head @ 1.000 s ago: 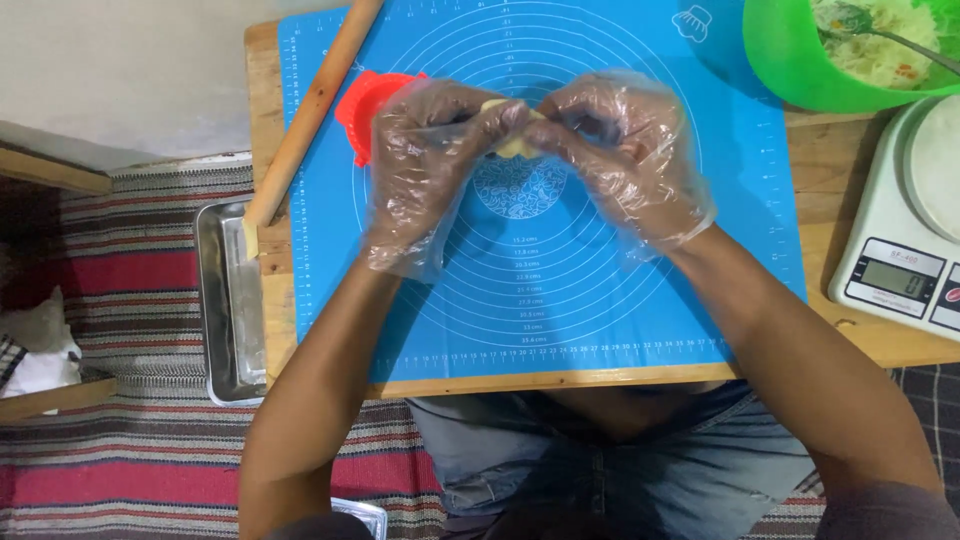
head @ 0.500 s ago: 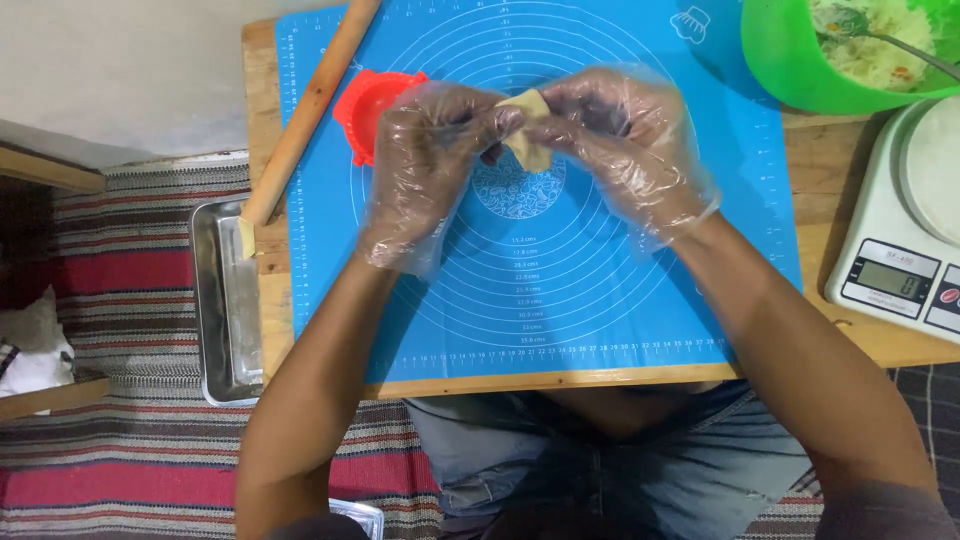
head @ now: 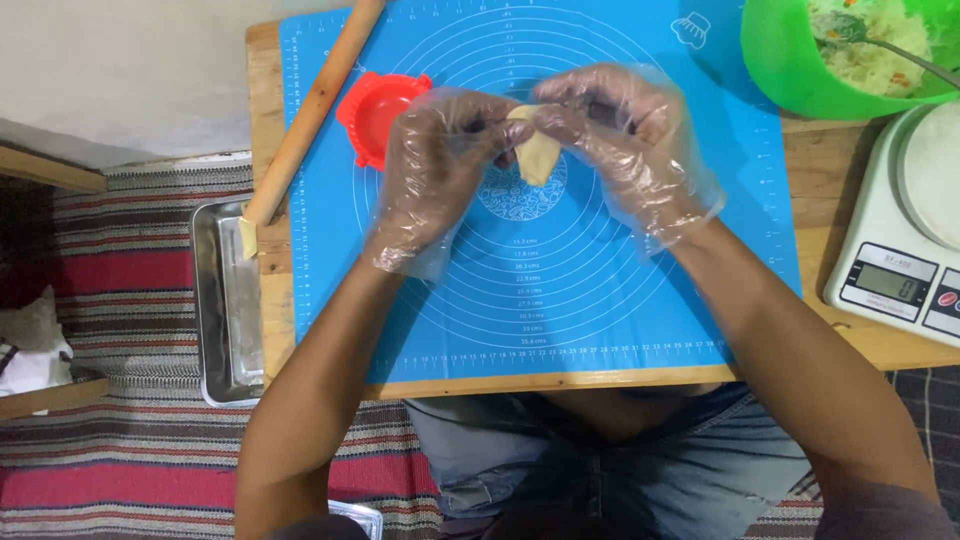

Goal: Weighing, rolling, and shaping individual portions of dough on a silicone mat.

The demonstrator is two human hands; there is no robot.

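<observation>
Two gloved hands meet over the middle of the blue mat [head: 600,290], which covers most of the wooden tabletop [head: 262,120]. Left hand [head: 435,165] & right hand [head: 625,135], both in clear plastic gloves, are closed w/ fingertips pinching one small piece of pale dough [head: 536,150] between them; dough is held up above the mat's centre rings, lower end hanging free.

Just left of the left hand, a red round press [head: 378,112] lies on the mat near its far-left corner. A wooden rolling pin [head: 315,105] lies slantwise along the mat's left edge, near end reaching past the tabletop's left edge over a metal tray [head: 225,300] that sits beside the tabletop on the striped rug [head: 130,470].

Far-right corner: green bowl [head: 790,60] w/ chopped filling and a spoon handle. Below it, at the right edge, a white kitchen scale [head: 905,260].
</observation>
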